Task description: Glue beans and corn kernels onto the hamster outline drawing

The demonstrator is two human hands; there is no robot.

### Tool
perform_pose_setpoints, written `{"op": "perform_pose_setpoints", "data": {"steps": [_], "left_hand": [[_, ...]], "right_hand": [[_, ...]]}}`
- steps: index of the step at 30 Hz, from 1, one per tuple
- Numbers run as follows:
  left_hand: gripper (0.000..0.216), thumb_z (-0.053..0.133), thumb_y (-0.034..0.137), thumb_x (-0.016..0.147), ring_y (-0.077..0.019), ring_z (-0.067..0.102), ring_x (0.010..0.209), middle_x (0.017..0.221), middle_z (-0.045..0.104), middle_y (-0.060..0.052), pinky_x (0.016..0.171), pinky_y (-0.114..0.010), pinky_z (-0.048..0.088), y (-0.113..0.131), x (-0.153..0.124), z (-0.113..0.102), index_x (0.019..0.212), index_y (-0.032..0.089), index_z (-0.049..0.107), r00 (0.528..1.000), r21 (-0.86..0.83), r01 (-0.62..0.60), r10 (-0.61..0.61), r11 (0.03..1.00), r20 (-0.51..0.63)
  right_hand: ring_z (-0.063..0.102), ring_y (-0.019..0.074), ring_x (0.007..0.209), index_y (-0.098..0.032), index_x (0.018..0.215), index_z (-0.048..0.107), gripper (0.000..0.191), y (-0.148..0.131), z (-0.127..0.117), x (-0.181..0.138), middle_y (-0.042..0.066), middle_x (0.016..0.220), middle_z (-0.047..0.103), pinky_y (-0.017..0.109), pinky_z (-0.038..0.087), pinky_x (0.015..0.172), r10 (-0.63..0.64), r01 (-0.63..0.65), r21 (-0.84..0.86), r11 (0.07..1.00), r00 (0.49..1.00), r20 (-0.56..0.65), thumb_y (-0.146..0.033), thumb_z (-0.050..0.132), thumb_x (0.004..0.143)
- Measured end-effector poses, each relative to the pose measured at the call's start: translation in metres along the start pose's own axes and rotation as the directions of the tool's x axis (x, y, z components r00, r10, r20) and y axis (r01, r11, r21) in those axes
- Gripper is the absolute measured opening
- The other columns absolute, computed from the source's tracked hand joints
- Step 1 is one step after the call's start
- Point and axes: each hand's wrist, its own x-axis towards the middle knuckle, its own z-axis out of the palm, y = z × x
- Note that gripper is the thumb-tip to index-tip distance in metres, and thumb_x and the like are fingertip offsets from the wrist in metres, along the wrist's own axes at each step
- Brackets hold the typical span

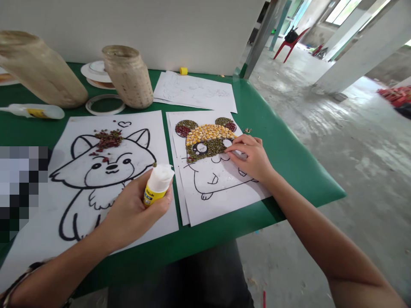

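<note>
My left hand is wrapped round a glue stick with a yellow label and white top, held above the fox drawing. A pile of red and green beans lies on the fox's head. On the right, the fingertips of my right hand are pinched together at the hamster drawing, near its right eye. Whatever they hold is too small to make out. Yellow corn kernels cover the hamster's forehead, green beans surround its eyes, and red and green beans fill its ears.
Two dusty jars stand at the back left, near a roll of tape and a glue bottle lying down. A yellow cap is behind more drawn sheets. The green table ends at the right.
</note>
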Motion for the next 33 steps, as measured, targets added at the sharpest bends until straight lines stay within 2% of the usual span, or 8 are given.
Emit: {"op": "perform_pose_setpoints", "data": {"steps": [6, 13, 20, 26, 30, 33], "left_hand": [[0.010, 0.049, 0.029, 0.061, -0.0077, 0.037, 0.039, 0.047, 0.040, 0.006, 0.036, -0.019, 0.031, -0.003, 0.000, -0.001, 0.059, 0.021, 0.044, 1.000, 0.001, -0.013, 0.013, 1.000, 0.012], [0.011, 0.051, 0.029, 0.061, -0.0073, 0.036, 0.039, 0.046, 0.039, 0.006, 0.036, -0.019, 0.031, 0.000, 0.000, 0.000, 0.058, 0.021, 0.043, 1.000, -0.002, 0.009, -0.009, 1.000, 0.004], [0.010, 0.050, 0.028, 0.062, -0.0072, 0.036, 0.038, 0.046, 0.039, 0.006, 0.036, -0.019, 0.031, -0.003, 0.000, 0.000, 0.058, 0.021, 0.043, 1.000, 0.008, -0.024, 0.024, 1.000, 0.005], [0.010, 0.050, 0.026, 0.063, -0.0068, 0.036, 0.038, 0.047, 0.039, 0.006, 0.036, -0.018, 0.031, -0.001, -0.001, 0.000, 0.058, 0.021, 0.042, 1.000, 0.002, -0.024, 0.024, 1.000, 0.016], [0.010, 0.050, 0.026, 0.062, -0.0071, 0.037, 0.039, 0.047, 0.039, 0.006, 0.036, -0.019, 0.031, -0.001, -0.001, 0.000, 0.058, 0.022, 0.042, 1.000, 0.000, -0.027, 0.027, 1.000, 0.011], [0.009, 0.050, 0.028, 0.061, -0.0076, 0.037, 0.039, 0.047, 0.040, 0.006, 0.036, -0.019, 0.031, -0.002, 0.000, 0.000, 0.059, 0.021, 0.043, 1.000, 0.004, -0.015, 0.015, 1.000, 0.003]], "right_hand": [[0.058, 0.0187, 0.082, -0.025, 0.078, 0.066, 0.015, -0.001, -0.002, 0.000, 0.002, 0.080, 0.060, 0.037, 0.035, 0.079, 0.070, -0.070, 0.002, 0.998, 0.995, -0.072, -0.021, 0.051, 0.078], [0.058, 0.0179, 0.081, -0.027, 0.078, 0.067, 0.019, 0.000, -0.003, -0.001, 0.001, 0.082, 0.061, 0.038, 0.034, 0.079, 0.037, -0.037, 0.010, 0.999, 0.999, -0.013, -0.022, 0.049, 0.079], [0.058, 0.0178, 0.079, -0.028, 0.075, 0.067, 0.017, 0.001, -0.003, -0.002, 0.000, 0.079, 0.061, 0.038, 0.032, 0.079, 0.016, -0.017, -0.032, 0.999, 1.000, -0.018, -0.022, 0.052, 0.078], [0.054, 0.0167, 0.078, -0.025, 0.076, 0.065, 0.019, -0.002, -0.008, -0.003, 0.002, 0.082, 0.060, 0.040, 0.028, 0.082, -0.110, 0.118, -0.212, 0.970, 0.993, 0.045, -0.020, 0.048, 0.081], [0.051, 0.0171, 0.079, -0.024, 0.076, 0.063, 0.024, -0.010, -0.011, -0.005, 0.003, 0.084, 0.060, 0.041, 0.024, 0.086, -0.193, 0.223, -0.387, 0.894, 0.974, 0.116, -0.015, 0.042, 0.084], [0.050, 0.0168, 0.080, -0.024, 0.073, 0.062, 0.030, -0.015, -0.011, -0.005, 0.002, 0.082, 0.059, 0.040, 0.022, 0.086, -0.235, 0.261, -0.490, 0.832, 0.965, 0.116, -0.011, 0.038, 0.085]]}}
